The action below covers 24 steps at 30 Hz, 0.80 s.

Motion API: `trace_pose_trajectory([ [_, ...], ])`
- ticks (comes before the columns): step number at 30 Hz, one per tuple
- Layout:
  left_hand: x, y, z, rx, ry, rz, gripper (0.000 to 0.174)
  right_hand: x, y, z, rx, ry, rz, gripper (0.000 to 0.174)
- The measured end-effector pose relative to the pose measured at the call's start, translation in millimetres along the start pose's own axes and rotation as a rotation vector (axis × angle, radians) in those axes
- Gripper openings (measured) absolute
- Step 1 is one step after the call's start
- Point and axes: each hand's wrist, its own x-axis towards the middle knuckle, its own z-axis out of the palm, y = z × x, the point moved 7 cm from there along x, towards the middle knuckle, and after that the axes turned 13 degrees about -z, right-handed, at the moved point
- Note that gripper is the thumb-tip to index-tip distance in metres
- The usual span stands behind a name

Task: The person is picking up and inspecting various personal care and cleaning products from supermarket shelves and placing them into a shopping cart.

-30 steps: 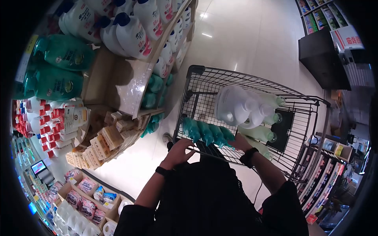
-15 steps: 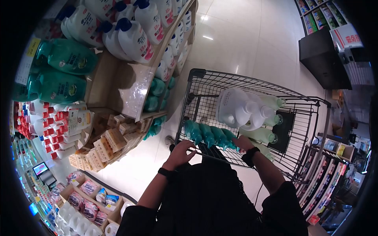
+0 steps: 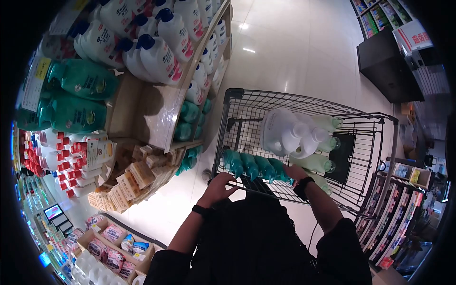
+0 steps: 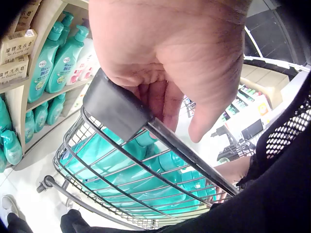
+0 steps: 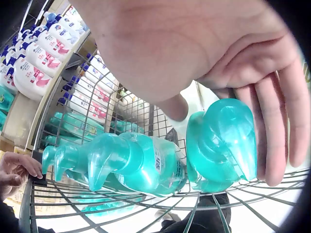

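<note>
A row of teal pump bottles [image 3: 249, 166] stands along the near side of a wire shopping cart [image 3: 304, 95]. My right hand [image 3: 299, 175] holds the bottle at the row's right end. In the right wrist view this pump bottle [image 5: 221, 141] sits between the thumb and long, fairly straight fingers [image 5: 272, 131], a little apart from the other bottles. My left hand [image 3: 221, 187] rests on the black corner [image 4: 116, 104] of the cart's rim, its fingers reaching over and its thumb apart. Large clear jugs [image 3: 280, 133] and pale green bottles [image 3: 311, 164] share the cart.
Shelves on the left hold white pump bottles [image 3: 161, 59], more teal bottles [image 3: 78, 111] and boxed soap [image 3: 128, 185]. Pink packs [image 3: 114, 259] fill bins at lower left. A black cabinet [image 3: 387, 64] and a product rack [image 3: 396, 223] stand on the right.
My right hand has shifted slightly right with the end bottle, which now stands farther along the row. My left hand has stayed at the cart corner. The view has tilted a little.
</note>
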Motion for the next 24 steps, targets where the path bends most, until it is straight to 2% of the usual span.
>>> trace_pose_trajectory([
  [2, 0.5, 1.2, 0.0, 0.006, -0.01, -0.016, 0.03, 7.5, 5.4, 4.2, -0.117, -0.069, -0.118, 0.061],
  [8, 0.3, 0.8, 0.8, 0.001, 0.006, -0.015, 0.026, 14.3, 24.3, 9.2, -0.124, -0.057, -0.036, 0.062],
  [11, 0.2, -1.8, 2.1, 0.018, 0.013, -0.044, 0.031, 11.8, 18.5, 7.3, -0.191, -0.032, -0.076, 0.064],
  [12, -0.9, 1.8, 1.4, 0.043, 0.031, 0.006, 0.031, 16.4, 20.3, 10.9, -0.235, -0.065, -0.11, 0.064],
  [15, -1.9, 1.1, 0.5, 0.046, 0.019, 0.008, 0.03, 23.0, 28.4, 12.7, -0.149, -0.029, -0.101, 0.068],
  [17, -1.5, 2.5, 0.9, 0.018, -0.04, 0.034, 0.028, 21.1, 35.2, 10.1, 0.089, -0.026, -0.003, 0.071],
  [21, 1.3, -3.4, 8.1, 0.083, -0.065, 0.067, 0.02, 7.4, 28.0, 2.7, 0.151, -0.073, -0.02, 0.074],
  [24, 2.7, -8.5, 11.2, 0.065, -0.099, 0.057, 0.019, 0.7, 27.1, 2.9, 0.139, 0.024, -0.017, 0.077],
])
